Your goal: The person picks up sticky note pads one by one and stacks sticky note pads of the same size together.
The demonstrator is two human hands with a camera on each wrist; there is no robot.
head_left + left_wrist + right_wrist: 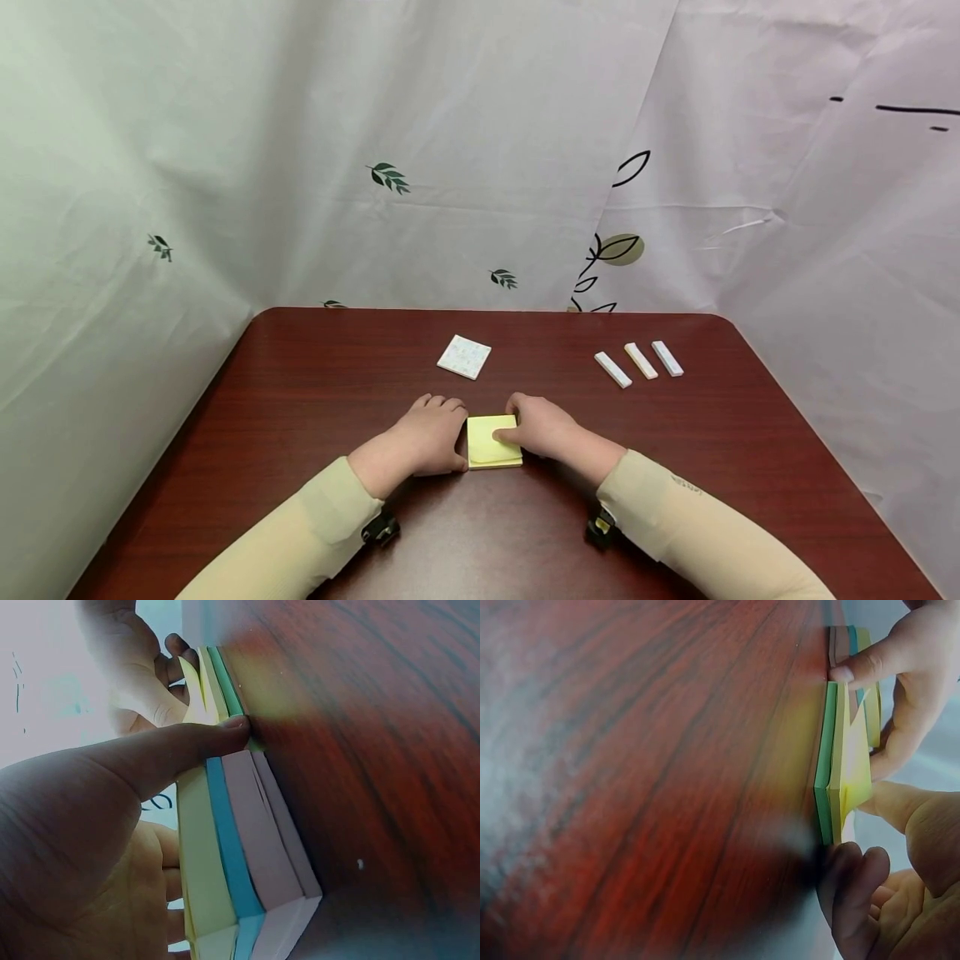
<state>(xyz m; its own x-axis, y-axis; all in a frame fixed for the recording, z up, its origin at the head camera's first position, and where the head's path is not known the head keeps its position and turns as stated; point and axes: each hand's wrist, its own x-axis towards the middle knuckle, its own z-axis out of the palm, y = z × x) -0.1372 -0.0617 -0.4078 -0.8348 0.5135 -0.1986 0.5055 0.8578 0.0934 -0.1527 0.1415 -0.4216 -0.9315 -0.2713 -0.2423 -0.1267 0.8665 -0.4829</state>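
Note:
A square yellow sticky-note pad (491, 452) lies at the table's middle, its top sheet partly lifted; the right wrist view shows a green layer (826, 761) beneath the yellow. My right hand (546, 427) grips its right side, thumb on top and fingers at the edge. Beside it, a thicker block with yellow, blue and pink layers (259, 832) is held by my left hand (427, 437), the thumb at its near edge and the fingers on the far side. From above, that block is hidden under the left hand.
Further back on the table (360, 350) lies a pale patterned square (465, 357). At the back right are three short pale bars (612, 369), side by side and slanted. A pale curtain with leaf prints (450, 125) hangs behind the table.

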